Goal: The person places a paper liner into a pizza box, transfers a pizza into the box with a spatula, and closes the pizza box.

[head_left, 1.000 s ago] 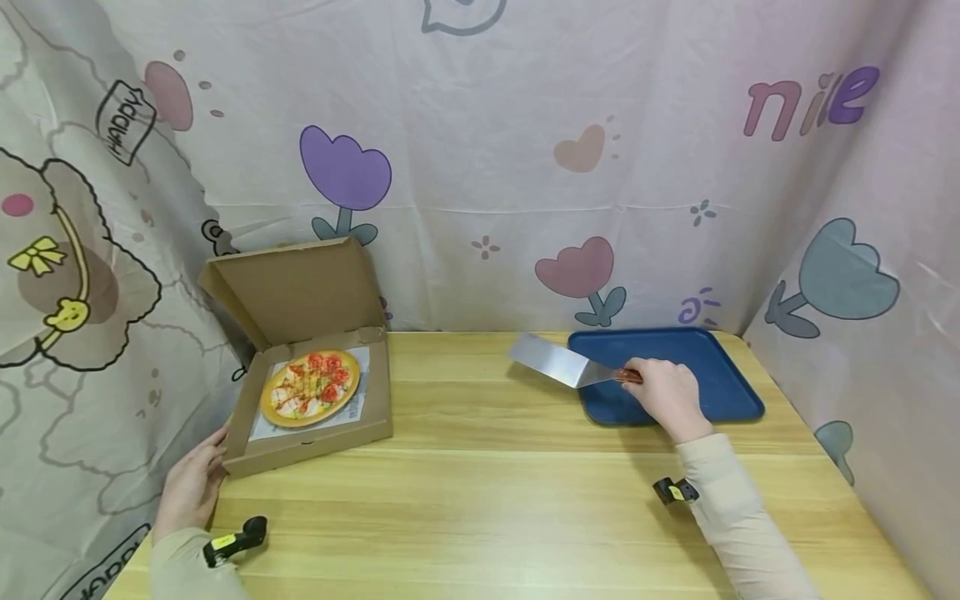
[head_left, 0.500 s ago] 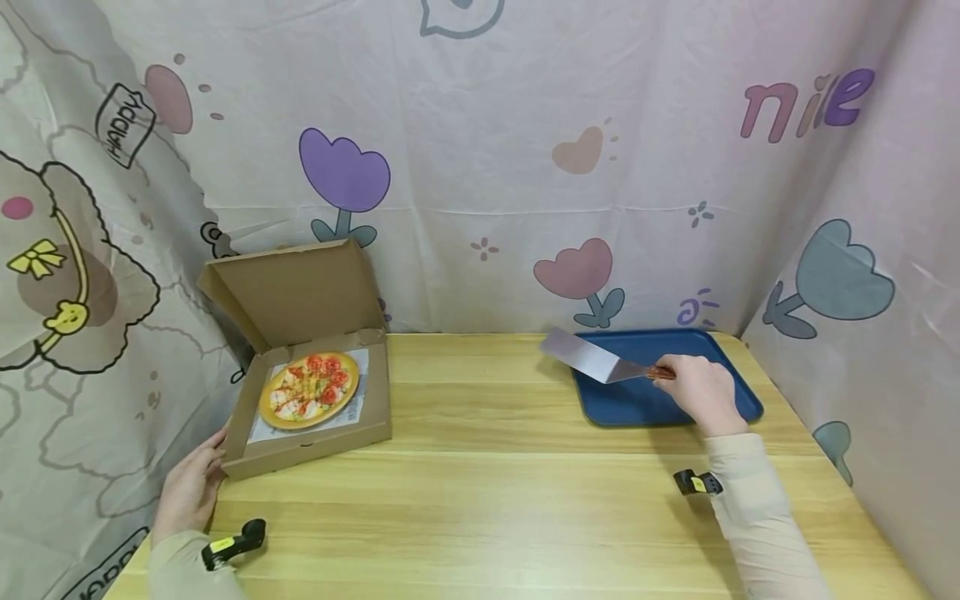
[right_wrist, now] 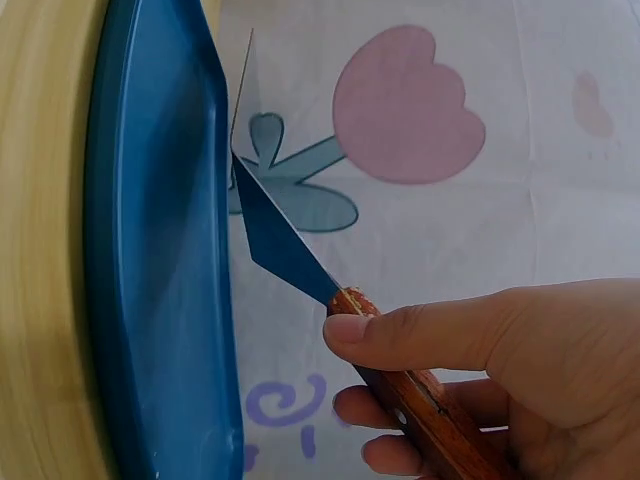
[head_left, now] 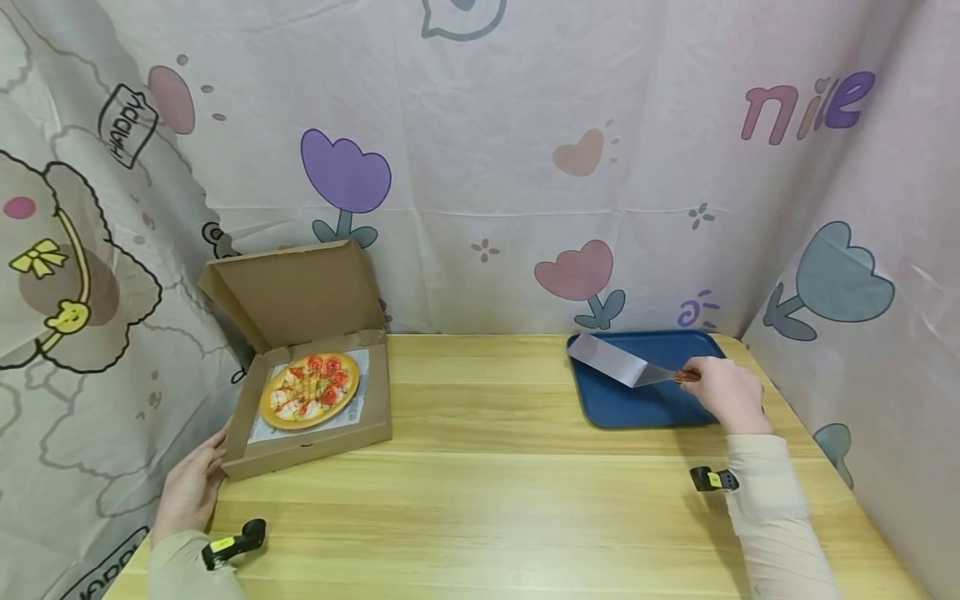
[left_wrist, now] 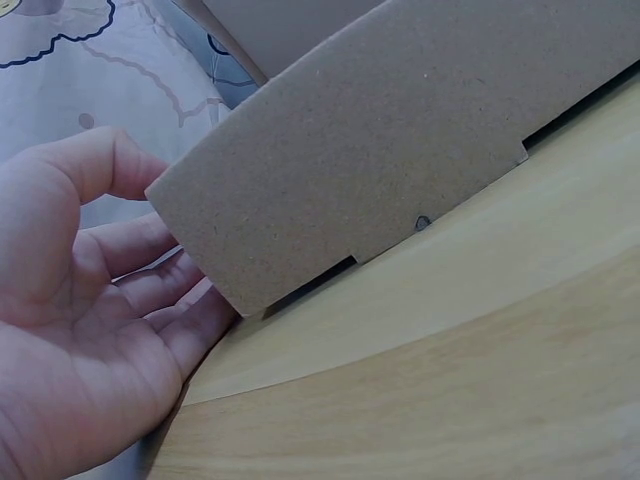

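My right hand (head_left: 726, 392) grips the wooden handle of a spatula with a flat metal blade (head_left: 611, 360). The blade is held over the blue tray (head_left: 637, 410) at the back right. In the right wrist view, the thumb lies along the brown riveted handle (right_wrist: 425, 415), fingers curled beneath. At the left, a cardboard pizza box (head_left: 318, 450) stands with its lid up. Inside it a round pizza (head_left: 310, 390) topped with red and white pieces lies on printed paper. My left hand (head_left: 191, 487) rests its fingers against the box's front left corner, seen close in the left wrist view.
A light wooden table (head_left: 480, 500) carries the box and the tray, well apart. A patterned curtain (head_left: 465, 167) hangs behind the table and along both sides. Each wrist wears a small black camera (head_left: 236, 543).
My right hand has carried the spatula to the right, so the blade has passed from beside the tray's left edge to over the tray. My left hand and the box have stayed put.
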A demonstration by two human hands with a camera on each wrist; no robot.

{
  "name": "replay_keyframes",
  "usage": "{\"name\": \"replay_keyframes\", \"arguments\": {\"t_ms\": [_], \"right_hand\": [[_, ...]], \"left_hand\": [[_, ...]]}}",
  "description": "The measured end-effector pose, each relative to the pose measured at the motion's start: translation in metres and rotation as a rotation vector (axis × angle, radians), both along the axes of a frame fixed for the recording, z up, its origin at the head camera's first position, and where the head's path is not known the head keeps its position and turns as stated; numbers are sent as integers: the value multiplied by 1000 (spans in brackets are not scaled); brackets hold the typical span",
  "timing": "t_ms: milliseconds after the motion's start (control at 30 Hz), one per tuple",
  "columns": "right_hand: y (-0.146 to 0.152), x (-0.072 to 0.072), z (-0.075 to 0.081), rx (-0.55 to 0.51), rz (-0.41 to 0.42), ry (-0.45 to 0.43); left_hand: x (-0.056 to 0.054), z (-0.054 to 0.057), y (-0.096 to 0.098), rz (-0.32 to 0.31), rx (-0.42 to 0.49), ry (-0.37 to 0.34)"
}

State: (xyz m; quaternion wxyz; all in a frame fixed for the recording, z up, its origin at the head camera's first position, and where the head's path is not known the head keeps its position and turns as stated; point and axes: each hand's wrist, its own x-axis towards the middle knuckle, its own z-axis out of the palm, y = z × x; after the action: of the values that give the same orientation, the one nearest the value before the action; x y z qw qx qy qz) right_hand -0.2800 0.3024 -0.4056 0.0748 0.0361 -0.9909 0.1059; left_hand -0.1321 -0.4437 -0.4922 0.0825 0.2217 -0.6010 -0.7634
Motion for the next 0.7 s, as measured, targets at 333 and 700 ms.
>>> {"name": "replay_keyframes", "arguments": {"t_ms": [333,700], "right_hand": [[12,-4,-7,-6,-32,-57],[17,-5,-12,-13,-58,-80]], "left_hand": [[1,0,1,4,7,1],[1,-4,-1,-13,-27,31]]}}
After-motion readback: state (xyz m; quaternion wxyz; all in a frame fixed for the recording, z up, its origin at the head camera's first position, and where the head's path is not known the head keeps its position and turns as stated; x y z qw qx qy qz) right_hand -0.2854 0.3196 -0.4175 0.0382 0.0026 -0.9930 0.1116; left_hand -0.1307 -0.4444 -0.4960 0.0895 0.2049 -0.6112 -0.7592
